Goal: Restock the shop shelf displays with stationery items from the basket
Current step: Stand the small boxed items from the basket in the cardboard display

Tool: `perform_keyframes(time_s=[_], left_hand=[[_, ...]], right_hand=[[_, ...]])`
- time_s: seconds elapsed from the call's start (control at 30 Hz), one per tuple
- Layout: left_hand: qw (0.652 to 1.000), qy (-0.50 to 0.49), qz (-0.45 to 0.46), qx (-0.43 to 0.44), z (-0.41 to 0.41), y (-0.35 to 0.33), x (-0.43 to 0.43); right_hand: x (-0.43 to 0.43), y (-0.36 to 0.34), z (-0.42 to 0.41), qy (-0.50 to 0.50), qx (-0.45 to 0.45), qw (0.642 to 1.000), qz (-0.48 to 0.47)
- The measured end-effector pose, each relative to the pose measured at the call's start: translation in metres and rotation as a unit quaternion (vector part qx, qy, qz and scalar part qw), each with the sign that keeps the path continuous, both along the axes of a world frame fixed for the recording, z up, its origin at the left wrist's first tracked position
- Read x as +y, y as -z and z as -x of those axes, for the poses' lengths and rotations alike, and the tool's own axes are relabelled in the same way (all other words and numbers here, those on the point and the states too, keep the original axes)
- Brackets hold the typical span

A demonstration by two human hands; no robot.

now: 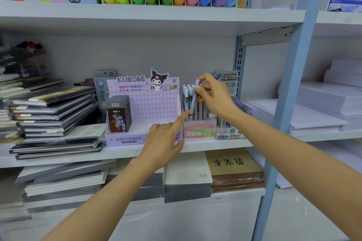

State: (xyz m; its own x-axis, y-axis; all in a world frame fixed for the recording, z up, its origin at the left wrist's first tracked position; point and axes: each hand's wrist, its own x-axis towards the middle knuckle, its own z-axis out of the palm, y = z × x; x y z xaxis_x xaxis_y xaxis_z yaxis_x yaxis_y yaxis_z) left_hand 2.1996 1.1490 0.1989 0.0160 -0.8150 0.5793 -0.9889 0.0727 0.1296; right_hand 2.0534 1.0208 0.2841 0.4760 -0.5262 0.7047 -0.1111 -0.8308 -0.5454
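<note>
Right hand [213, 94] pinches a lilac pen [194, 100] upright over the pen box [199, 130], 3 o'clock of the Kuromi box [145, 105]; left hand [162, 139] grips nothing, forefinger at the pen's foot.

"KUROMI" on purple display box [145, 103], "ULTRAMAN" on dark packs [117, 117], "FRUIT SODA" on pink box [199, 130]

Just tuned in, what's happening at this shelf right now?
A person is restocking the middle shelf. Their right hand pinches a purple pen upright, its lower end among the pens standing in the pink display box. The left hand stretches its index finger to the pen's lower end, apparently guiding it. Beside it, the Kuromi box holds only a few packs.
</note>
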Motion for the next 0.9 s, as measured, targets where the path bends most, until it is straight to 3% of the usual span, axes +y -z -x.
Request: perform_keyframes(time_s=[0.43, 0.63, 0.8, 0.9], left_hand=[[1.000, -0.001, 0.005, -0.011, 0.000, 0.003, -0.003], [1.000, 0.001, 0.011, -0.016, -0.001, 0.003, -0.003], [1.000, 0.003, 0.015, -0.020, -0.002, 0.004, -0.004], [1.000, 0.001, 0.013, -0.027, -0.002, 0.005, -0.004]], right_hand=[[0.002, 0.000, -0.001, 0.006, 0.027, 1.000, 0.009], [-0.002, 0.004, 0.002, 0.010, 0.073, 0.997, -0.031], [0.000, 0.009, -0.003, 0.044, 0.037, 0.997, 0.050], [-0.002, 0.009, -0.007, 0.068, 0.064, 0.993, 0.073]])
